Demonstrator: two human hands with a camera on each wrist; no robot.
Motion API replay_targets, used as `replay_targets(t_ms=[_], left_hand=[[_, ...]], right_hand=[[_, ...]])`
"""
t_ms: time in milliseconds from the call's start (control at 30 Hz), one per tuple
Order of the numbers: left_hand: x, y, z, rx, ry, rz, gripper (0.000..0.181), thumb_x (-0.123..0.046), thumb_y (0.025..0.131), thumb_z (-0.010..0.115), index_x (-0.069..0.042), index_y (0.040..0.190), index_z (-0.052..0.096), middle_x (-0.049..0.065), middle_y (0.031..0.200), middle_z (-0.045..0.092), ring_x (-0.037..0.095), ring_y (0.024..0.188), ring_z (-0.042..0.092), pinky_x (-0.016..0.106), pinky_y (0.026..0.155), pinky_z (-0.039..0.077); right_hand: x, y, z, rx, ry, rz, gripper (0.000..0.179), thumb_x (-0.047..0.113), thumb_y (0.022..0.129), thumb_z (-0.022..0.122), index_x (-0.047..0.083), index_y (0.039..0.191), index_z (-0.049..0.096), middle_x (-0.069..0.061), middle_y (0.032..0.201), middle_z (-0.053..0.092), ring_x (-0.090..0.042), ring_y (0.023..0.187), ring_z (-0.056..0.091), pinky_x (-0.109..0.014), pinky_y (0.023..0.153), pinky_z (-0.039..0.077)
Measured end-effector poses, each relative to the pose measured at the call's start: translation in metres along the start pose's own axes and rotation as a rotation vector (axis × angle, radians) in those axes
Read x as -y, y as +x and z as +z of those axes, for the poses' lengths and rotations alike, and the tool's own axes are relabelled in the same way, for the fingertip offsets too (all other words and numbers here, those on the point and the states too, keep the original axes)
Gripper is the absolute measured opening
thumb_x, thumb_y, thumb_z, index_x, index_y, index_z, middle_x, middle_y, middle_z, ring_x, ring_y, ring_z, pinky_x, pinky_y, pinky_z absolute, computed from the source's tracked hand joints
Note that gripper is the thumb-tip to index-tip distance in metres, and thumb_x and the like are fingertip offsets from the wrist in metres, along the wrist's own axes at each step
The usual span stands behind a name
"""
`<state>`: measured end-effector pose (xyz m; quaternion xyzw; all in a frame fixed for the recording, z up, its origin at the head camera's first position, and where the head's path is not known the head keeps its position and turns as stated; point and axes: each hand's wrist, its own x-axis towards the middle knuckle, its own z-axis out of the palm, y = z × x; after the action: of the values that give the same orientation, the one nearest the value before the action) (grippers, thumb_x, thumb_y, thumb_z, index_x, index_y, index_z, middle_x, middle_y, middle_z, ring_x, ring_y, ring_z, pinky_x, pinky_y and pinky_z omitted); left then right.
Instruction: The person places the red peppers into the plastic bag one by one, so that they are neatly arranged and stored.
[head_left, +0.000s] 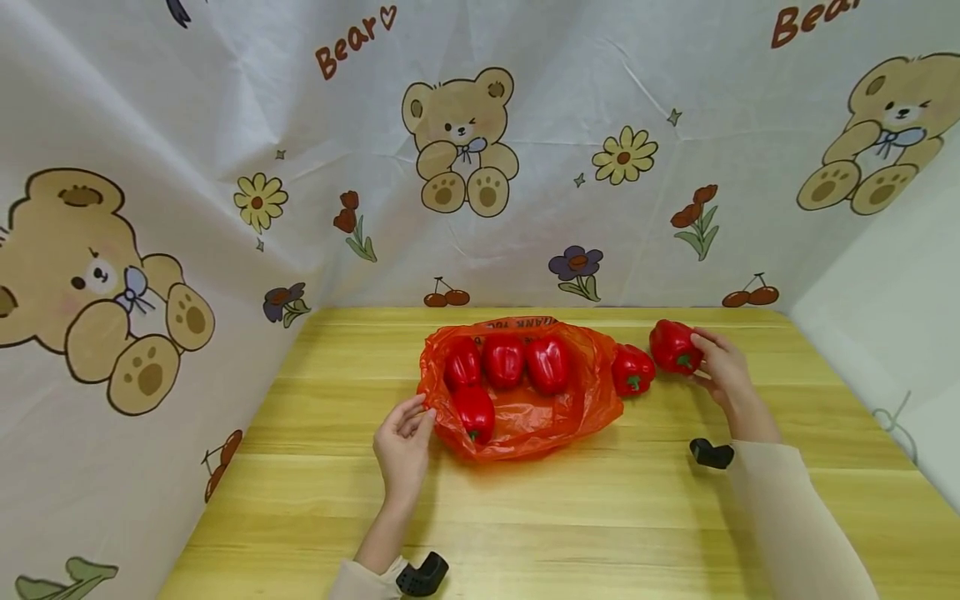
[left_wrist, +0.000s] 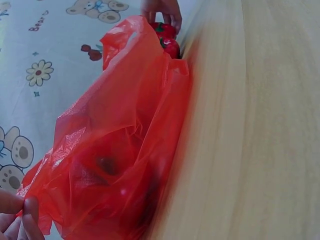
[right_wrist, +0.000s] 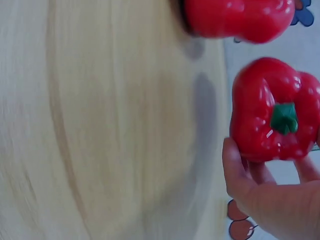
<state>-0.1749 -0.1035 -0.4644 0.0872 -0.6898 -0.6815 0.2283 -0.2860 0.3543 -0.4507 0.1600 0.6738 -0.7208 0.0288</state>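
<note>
My right hand (head_left: pixel 722 367) grips a red bell pepper (head_left: pixel 672 346) with a green stem, its fingers round the sides. In the right wrist view this pepper (right_wrist: pixel 267 110) shows clear above the wooden surface, stem toward the camera. Just left of it, a second bell pepper (head_left: pixel 633 371) lies against the right side of an orange plastic bag (head_left: pixel 525 421). The bag lies open, with several red bell peppers inside, one (head_left: pixel 474 412) near its left front. With thumb and fingertips my left hand (head_left: pixel 405 437) pinches the bag's left rim, also seen in the left wrist view.
A light wooden table (head_left: pixel 570 533) carries everything. Behind it and on the left hangs a white cloth (head_left: pixel 555 100) printed with bears and flowers. A plain white wall (head_left: pixel 885 300) borders the right side, with a thin cord (head_left: pixel 896 421) near the table edge.
</note>
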Motion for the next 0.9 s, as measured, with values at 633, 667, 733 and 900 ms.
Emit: replay_targets(t_ms=[633,667,733,900], left_hand=[[0.003,0.0,0.001,0.009,-0.003,-0.016,0.025,0.005,0.085,0.07,0.005,0.109,0.07,0.025,0.101,0.069,0.003,0.076,0.066,0.012,0.066,0.053],[0.003,0.001,0.001,0.008,-0.003,-0.014,0.025,0.005,0.085,0.07,0.005,0.109,0.07,0.025,0.101,0.07,0.004,0.076,0.067,0.012,0.066,0.053],[0.003,0.001,0.001,0.006,0.002,-0.009,0.024,0.005,0.085,0.07,0.005,0.109,0.07,0.025,0.101,0.07,0.005,0.076,0.067,0.012,0.066,0.053],[0.002,0.001,0.002,0.007,0.009,-0.002,0.024,0.005,0.085,0.07,0.004,0.109,0.07,0.024,0.101,0.07,0.01,0.078,0.069,0.012,0.067,0.053]], right_hand=[[0.045,-0.065,0.048,-0.108,0.209,-0.211,0.049,0.029,0.097,0.061,0.018,0.142,0.046,0.008,0.109,0.05,-0.004,0.086,0.06,-0.019,0.061,0.057],[0.047,-0.071,0.053,-0.102,0.203,-0.228,0.047,0.029,0.097,0.06,0.018,0.141,0.047,0.008,0.109,0.051,-0.005,0.087,0.059,-0.019,0.062,0.057],[0.051,-0.082,0.064,-0.088,0.19,-0.257,0.045,0.029,0.097,0.06,0.018,0.14,0.049,0.007,0.108,0.051,-0.006,0.088,0.059,-0.019,0.063,0.057],[0.054,-0.106,0.097,-0.082,0.109,-0.319,0.045,0.03,0.097,0.06,0.016,0.139,0.051,0.006,0.107,0.053,-0.007,0.091,0.057,-0.017,0.067,0.056]])
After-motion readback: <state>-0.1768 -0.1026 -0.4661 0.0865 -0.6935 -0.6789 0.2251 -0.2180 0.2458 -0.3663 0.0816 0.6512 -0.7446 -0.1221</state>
